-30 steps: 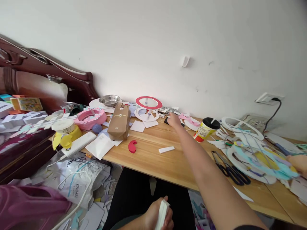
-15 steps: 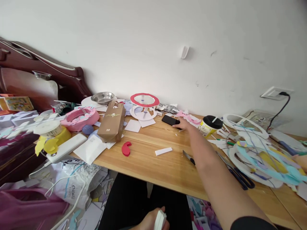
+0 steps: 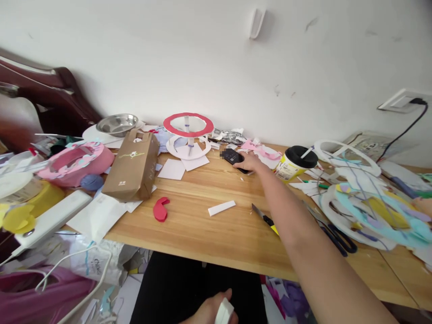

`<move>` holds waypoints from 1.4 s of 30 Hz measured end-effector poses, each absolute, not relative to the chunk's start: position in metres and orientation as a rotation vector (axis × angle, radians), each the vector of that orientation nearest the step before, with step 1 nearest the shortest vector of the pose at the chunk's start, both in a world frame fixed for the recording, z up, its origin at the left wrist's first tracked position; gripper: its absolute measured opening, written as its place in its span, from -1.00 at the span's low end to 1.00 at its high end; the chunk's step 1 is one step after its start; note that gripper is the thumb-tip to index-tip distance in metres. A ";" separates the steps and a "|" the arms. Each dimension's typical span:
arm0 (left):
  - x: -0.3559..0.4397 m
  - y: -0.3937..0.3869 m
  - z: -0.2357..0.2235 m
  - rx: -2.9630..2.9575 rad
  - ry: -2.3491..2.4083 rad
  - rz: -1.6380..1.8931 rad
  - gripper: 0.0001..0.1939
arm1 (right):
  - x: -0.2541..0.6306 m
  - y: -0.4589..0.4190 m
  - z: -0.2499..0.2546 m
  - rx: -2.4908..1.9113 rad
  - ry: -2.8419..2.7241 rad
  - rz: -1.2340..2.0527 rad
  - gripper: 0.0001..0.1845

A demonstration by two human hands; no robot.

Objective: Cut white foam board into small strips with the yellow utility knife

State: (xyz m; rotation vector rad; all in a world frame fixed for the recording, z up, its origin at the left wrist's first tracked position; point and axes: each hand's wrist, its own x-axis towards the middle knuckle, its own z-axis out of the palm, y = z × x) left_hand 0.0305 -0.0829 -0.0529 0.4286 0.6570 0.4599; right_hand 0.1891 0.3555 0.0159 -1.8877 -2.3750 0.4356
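Note:
My right hand [image 3: 251,161] reaches across the table and grips the right end of a black smartphone [image 3: 232,156], thumb at the near edge. Some marks show on its dark screen. Low in the view, above my lap, my left hand [image 3: 208,310] is closed around a white, blunt-ended object [image 3: 224,311]; its kind cannot be made out. On the table lie a white strip [image 3: 222,208], a curved red piece [image 3: 160,209] and a utility knife [image 3: 265,217], partly under my right forearm. A two-tier ring stand with a red top ring [image 3: 189,134] stands behind them.
A brown paper bag [image 3: 130,168], a metal bowl [image 3: 116,124] and a pink ring [image 3: 77,164] crowd the left. A lidded cup [image 3: 295,164], scissors [image 3: 332,234] and pale blue rings [image 3: 381,216] are at right. Another person's hand [image 3: 423,207] shows at the right edge.
The view has tilted down and moved closer to the table. Marks now show on the smartphone's screen, which was plain black. My right hand stays at the phone; my left keeps its white object.

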 end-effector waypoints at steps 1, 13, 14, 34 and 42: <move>0.027 -0.072 -0.037 0.393 0.592 0.470 -0.28 | 0.189 0.356 0.017 -1.896 -2.393 0.439 -0.03; -0.049 0.114 0.059 0.455 0.453 0.933 -0.33 | 0.148 0.322 0.048 -1.816 -2.477 -0.002 -0.02; -0.054 0.117 0.056 0.450 0.466 0.961 -0.35 | 0.143 0.314 0.047 -1.796 -2.469 -0.054 -0.02; -0.069 0.115 0.040 0.310 0.767 1.430 -0.54 | 0.085 0.133 0.039 -1.322 -2.028 -0.297 -0.32; -0.086 0.112 0.022 0.235 0.643 1.324 -0.62 | 0.060 0.080 0.051 -1.236 -2.031 -0.009 -0.26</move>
